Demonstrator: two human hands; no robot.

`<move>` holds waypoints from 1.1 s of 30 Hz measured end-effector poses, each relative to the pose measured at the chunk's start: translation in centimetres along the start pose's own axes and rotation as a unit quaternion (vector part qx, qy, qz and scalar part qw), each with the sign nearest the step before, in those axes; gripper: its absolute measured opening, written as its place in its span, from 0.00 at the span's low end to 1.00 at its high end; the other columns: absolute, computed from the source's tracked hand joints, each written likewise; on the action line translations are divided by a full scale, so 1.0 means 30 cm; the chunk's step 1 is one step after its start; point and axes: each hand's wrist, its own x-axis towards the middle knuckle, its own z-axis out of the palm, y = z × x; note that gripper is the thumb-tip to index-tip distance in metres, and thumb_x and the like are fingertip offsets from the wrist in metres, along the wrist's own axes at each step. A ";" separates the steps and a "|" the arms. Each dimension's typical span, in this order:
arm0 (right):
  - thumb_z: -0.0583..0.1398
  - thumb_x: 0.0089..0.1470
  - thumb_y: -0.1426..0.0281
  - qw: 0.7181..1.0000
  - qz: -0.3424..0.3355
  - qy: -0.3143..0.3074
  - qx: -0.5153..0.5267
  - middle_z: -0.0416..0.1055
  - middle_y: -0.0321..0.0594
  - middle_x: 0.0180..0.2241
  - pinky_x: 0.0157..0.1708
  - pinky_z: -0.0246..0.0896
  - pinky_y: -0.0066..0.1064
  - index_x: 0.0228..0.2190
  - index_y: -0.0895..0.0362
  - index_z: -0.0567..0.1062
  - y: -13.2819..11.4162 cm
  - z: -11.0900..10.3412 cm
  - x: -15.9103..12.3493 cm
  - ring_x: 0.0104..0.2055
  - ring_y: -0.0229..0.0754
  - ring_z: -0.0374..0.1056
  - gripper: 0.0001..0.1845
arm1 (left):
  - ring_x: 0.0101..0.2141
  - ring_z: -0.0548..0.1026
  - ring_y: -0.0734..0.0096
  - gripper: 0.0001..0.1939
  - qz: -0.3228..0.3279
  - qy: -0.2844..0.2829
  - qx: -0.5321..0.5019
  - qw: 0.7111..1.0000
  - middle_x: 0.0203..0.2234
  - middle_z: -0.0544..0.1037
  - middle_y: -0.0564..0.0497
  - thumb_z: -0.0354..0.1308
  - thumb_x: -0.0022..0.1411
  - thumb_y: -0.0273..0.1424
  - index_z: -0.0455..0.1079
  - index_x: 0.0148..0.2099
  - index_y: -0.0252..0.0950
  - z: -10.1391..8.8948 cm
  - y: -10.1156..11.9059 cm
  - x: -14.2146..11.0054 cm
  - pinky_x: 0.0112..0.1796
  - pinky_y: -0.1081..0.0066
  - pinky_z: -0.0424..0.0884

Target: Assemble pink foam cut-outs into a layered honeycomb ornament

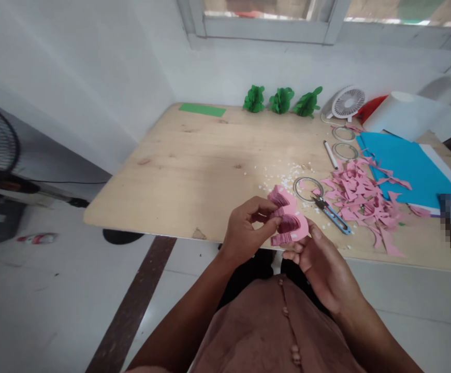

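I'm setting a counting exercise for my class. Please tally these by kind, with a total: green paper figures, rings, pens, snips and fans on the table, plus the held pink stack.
Green paper figures: 3
Rings: 3
Pen: 1
Snips: 1
White fan: 1
Pink stack: 1
Total: 10
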 end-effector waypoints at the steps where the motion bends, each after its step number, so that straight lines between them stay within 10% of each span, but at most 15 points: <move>1: 0.62 0.53 0.59 1.000 -0.004 0.003 -0.006 0.74 0.35 0.34 0.35 0.65 0.32 0.43 0.47 0.73 0.000 0.002 0.001 0.33 0.40 0.69 0.14 | 0.31 0.75 0.70 0.04 0.007 -0.002 0.011 1.000 0.30 0.76 0.50 0.61 0.54 0.29 0.71 0.34 0.34 0.001 0.000 -0.002 0.34 0.70 0.74; 33: 0.66 0.49 0.68 0.999 -0.036 0.020 -0.025 0.75 0.36 0.42 0.42 0.63 0.29 0.41 0.49 0.75 0.019 0.016 0.001 0.42 0.40 0.70 0.15 | 0.35 0.75 0.71 0.06 0.094 -0.026 0.065 0.993 0.34 0.76 0.49 0.59 0.55 0.24 0.73 0.37 0.36 0.015 0.001 -0.039 0.35 0.71 0.73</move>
